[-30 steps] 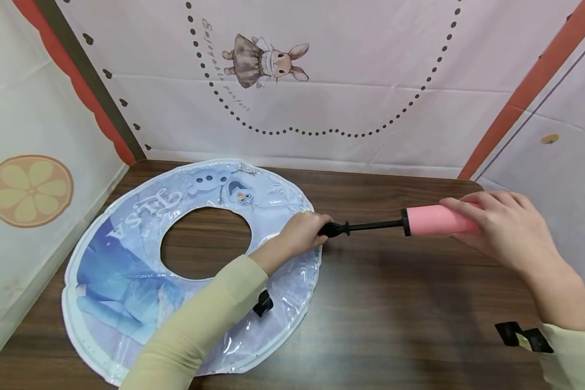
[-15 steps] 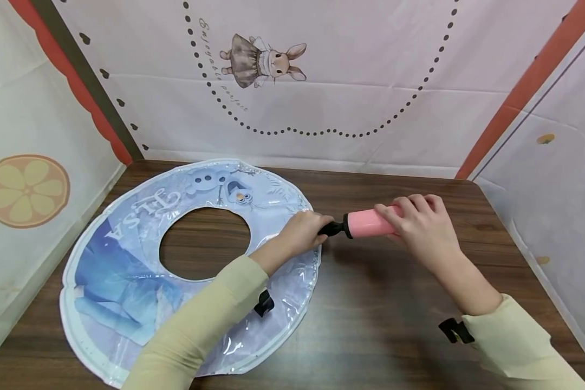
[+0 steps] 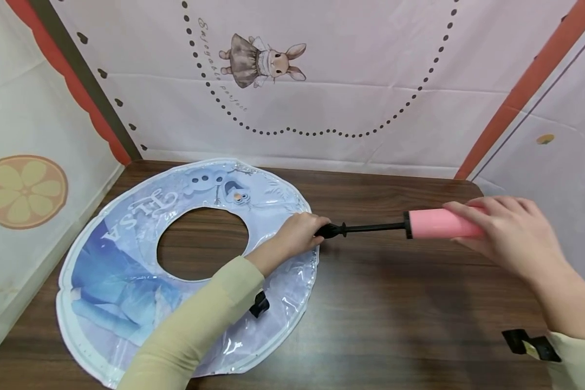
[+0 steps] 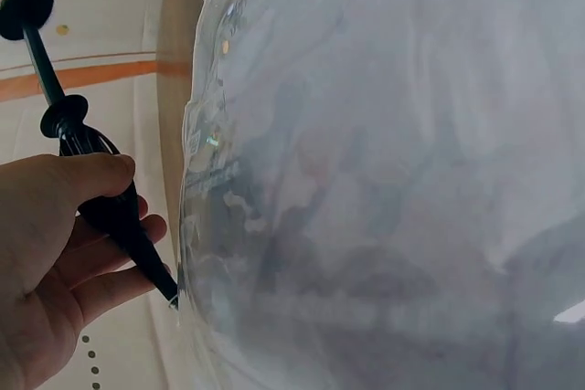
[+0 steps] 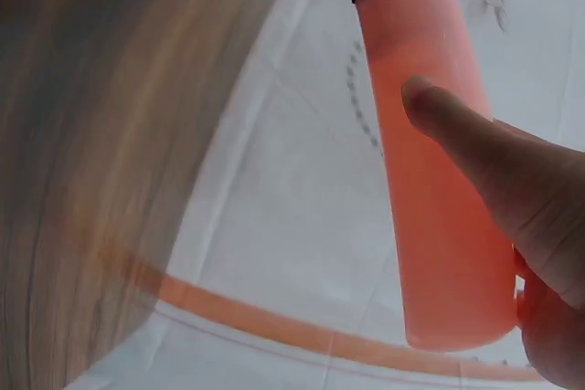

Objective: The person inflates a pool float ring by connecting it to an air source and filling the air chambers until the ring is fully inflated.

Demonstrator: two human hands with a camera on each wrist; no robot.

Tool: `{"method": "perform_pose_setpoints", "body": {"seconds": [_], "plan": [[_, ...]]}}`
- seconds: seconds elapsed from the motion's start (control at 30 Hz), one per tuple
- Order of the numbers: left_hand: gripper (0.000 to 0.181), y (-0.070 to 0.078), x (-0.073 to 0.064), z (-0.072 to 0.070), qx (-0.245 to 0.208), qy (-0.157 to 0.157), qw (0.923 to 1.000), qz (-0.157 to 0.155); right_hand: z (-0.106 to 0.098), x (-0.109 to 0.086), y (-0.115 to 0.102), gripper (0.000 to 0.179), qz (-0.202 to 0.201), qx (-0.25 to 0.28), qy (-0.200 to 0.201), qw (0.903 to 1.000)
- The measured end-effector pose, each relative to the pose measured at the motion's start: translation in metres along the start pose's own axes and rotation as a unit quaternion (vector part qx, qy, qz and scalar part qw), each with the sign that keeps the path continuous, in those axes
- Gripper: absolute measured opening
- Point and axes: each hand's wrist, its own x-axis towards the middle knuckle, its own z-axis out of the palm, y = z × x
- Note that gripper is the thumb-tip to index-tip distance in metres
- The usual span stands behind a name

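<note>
A pink hand pump (image 3: pixel 441 223) with black ends is stretched out to the right, its thin black rod showing. My right hand (image 3: pixel 519 233) grips the pink barrel, thumb along its side in the right wrist view. With my left hand (image 3: pixel 299 233) I pinch the pump's black nozzle end (image 4: pixel 110 203) between thumb and fingers. Its tip meets the edge of a blue and white swim ring (image 3: pixel 122 292), printed with a snowman and lettering. The ring lies on the table, partly filled out; my left forearm covers part of it. Whether the tip sits inside a valve cannot be made out.
A dark brown wooden table (image 3: pixel 370 325) bears everything. Printed cloth walls (image 3: pixel 351 65) rise at the back and both sides; the back one carries a rabbit picture (image 3: pixel 263 60).
My right hand slid the pink barrel left up to the nozzle end, then drew it back right, baring the rod again. My left hand keeps its hold at the ring's edge.
</note>
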Motion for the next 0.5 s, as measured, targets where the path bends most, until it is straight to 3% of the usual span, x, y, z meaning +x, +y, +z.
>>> {"method": "perform_pose_setpoints", "body": {"seconds": [0.07,0.2,0.3,0.5], "plan": [[0.029,-0.001,-0.002,0.001,0.002,0.007,1.0,0.002,-0.001,0.0,0.001,0.079,-0.001,-0.004,0.008,1.0],[0.025,-0.001,-0.002,0.002,0.003,0.022,0.9996,0.02,0.015,0.014,-0.019,0.048,-0.039,-0.015,0.014,0.999],[0.024,0.0,-0.002,0.002,0.004,0.028,0.9992,0.028,0.032,0.029,-0.041,0.06,-0.061,-0.027,0.024,0.9975],[0.028,-0.001,-0.003,0.004,0.001,0.009,0.9999,0.012,0.054,0.041,-0.065,0.061,-0.078,-0.037,0.028,0.9959]]}}
